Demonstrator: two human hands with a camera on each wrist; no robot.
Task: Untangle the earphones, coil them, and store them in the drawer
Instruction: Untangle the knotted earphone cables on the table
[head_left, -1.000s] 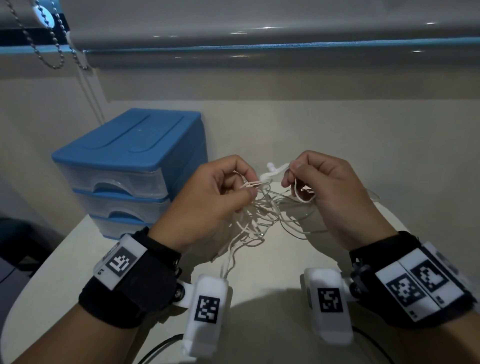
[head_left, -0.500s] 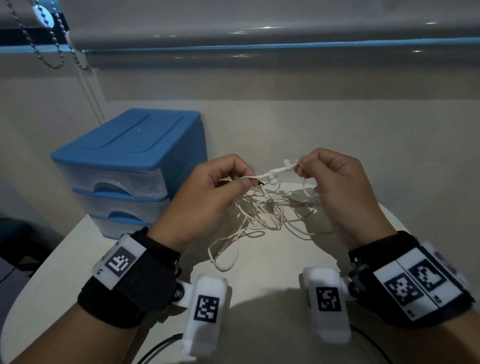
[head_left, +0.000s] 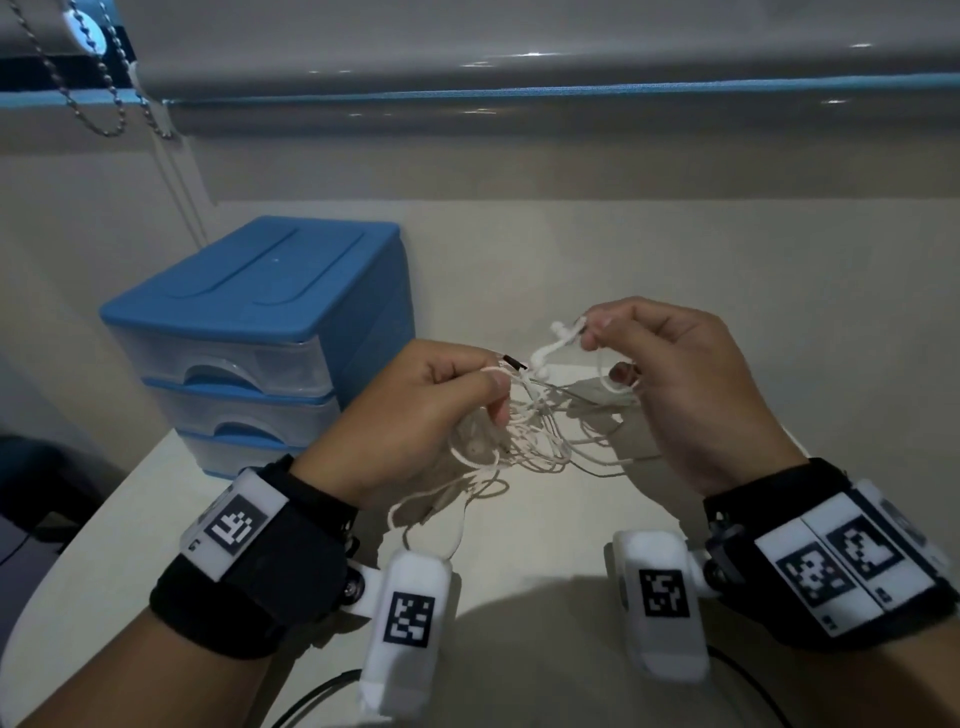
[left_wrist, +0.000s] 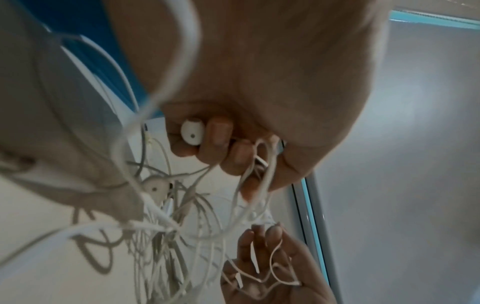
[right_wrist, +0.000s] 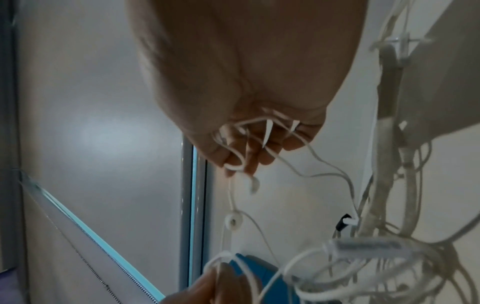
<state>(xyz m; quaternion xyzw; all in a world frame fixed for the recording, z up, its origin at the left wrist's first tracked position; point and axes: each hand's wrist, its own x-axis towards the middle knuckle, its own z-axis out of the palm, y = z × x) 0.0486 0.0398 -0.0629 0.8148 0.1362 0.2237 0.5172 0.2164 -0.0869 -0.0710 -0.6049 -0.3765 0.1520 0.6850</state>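
Observation:
A tangle of white earphones (head_left: 524, 436) hangs between both hands above the white table (head_left: 519, 530). My left hand (head_left: 447, 395) pinches cords, with an earbud (left_wrist: 192, 132) tucked under its curled fingers. My right hand (head_left: 654, 364) is higher, pinching a cord near two earbuds (head_left: 550, 345), with loops (right_wrist: 244, 144) draped over its fingers. A black-tipped plug (head_left: 514, 362) sticks out between the hands. The blue drawer unit (head_left: 260, 332) stands at the left with all three drawers closed.
A wall and a window sill with a rolled blind (head_left: 519, 62) run behind the table. A bead chain (head_left: 93, 98) hangs at the upper left. Black cables (head_left: 322, 696) trail off the table's front edge. The table's rounded left edge (head_left: 78, 545) drops away below the drawers.
My right hand has lifted up and to the right, drawing the earbud cord out of the tangle. The hands have moved apart, and the left hand has stayed nearly still.

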